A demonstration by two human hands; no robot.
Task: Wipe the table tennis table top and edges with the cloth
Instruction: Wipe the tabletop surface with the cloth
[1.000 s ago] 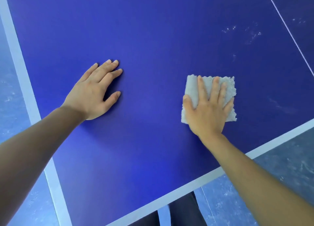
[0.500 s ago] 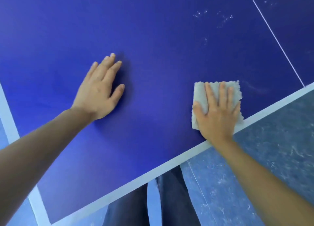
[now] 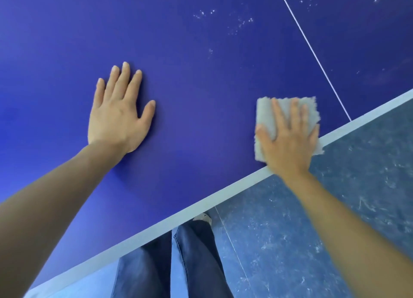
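Cloth (image 3: pixel 264 116), a small pale folded square with fuzzy, ragged edges, lies flat on the blue table (image 3: pixel 201 85) right at its near border, its lower corner overlapping the white edge band (image 3: pixel 223 193). The right hand (image 3: pixel 288 145) rests on top of it, palm down, fingers straight and slightly spread, pressing rather than pinching; the heel of the hand sits over the band. The cloth looks soft, light and limp, so it would likely bunch or slip out if pushed from one corner. A flat palm across its middle seems the best hold for the top, and folding it over the rim under curled fingers would suit the edges. The left hand (image 3: pixel 116 121) lies well apart to the left, flat on the bare surface with fingers extended, holding nothing and apparently bracing. Whitish specks (image 3: pixel 241 22) dot the table farther out, near the thin white centre line (image 3: pixel 312 53). Below the border show a mottled floor (image 3: pixel 335 208) and dark trousers (image 3: pixel 190 253).
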